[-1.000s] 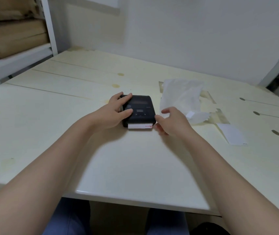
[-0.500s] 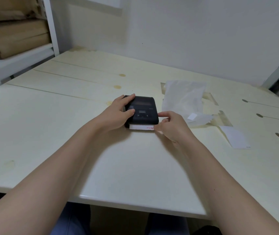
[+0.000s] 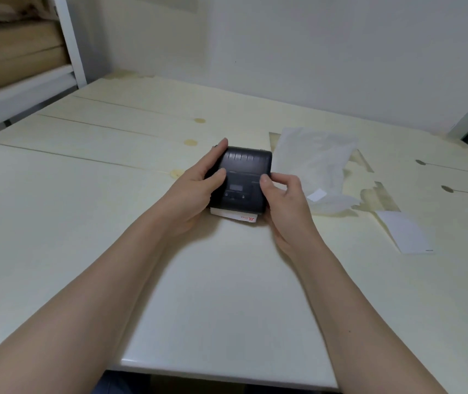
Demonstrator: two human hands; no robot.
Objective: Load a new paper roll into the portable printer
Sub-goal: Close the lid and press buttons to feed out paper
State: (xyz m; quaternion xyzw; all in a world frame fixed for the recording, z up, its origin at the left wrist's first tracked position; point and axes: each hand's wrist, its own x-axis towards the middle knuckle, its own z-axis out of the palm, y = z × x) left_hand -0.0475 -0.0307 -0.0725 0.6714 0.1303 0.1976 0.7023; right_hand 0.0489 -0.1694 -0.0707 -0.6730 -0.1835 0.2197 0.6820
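- We're gripping the black printer (image 3: 241,177) from both sides, mid-table (image 3: 56,223).
- Our left hand (image 3: 190,191) is wrapping its left edge, thumb on top.
- Our right hand (image 3: 284,203) is clasping its right edge.
- White paper strip (image 3: 235,215) is sticking out the near end.
- Crumpled wrapper (image 3: 312,160) and paper slip (image 3: 406,231) are lying to the right.

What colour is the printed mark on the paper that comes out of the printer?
Red, on white paper below the black printer; the head view shows it.
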